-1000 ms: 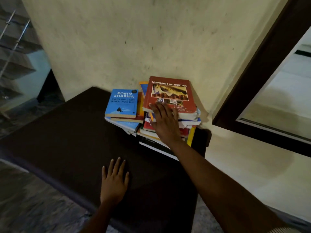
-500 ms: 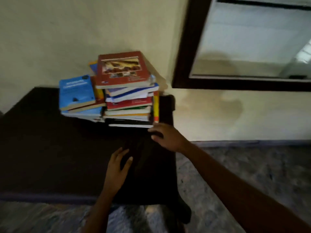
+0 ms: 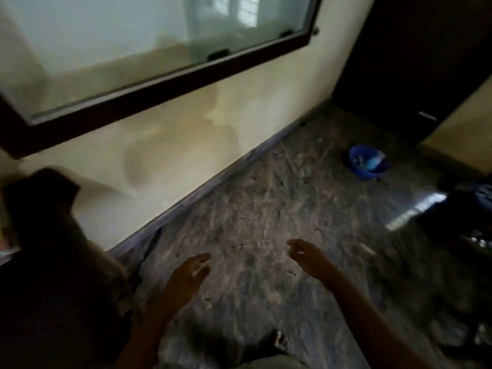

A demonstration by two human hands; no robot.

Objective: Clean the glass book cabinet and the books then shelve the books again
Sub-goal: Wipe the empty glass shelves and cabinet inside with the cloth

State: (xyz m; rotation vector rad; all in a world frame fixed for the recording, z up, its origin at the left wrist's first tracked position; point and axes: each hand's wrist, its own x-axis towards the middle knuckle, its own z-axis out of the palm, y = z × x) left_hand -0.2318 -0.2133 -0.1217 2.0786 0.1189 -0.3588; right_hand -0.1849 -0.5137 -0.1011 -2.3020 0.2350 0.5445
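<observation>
The glass book cabinet (image 3: pixel 149 41) with its dark wooden frame is set in the cream wall above, its pane showing pale reflections. My left hand (image 3: pixel 187 275) and my right hand (image 3: pixel 308 255) both hang over the mottled stone floor with loosely spread fingers, holding nothing. The book stack is out of view except for a blurred sliver of colour at the far left edge (image 3: pixel 5 243). The frame is motion-blurred.
The dark table (image 3: pixel 53 275) fills the lower left. A blue bowl (image 3: pixel 368 162) with something pale in it sits on the floor at the right. A dark door (image 3: pixel 415 62) stands at the upper right, and a dark heap (image 3: pixel 468 209) lies at the right edge.
The view has swung right, away from the book stack and table toward the floor. Both hands have lifted off the table and now hover over the floor.
</observation>
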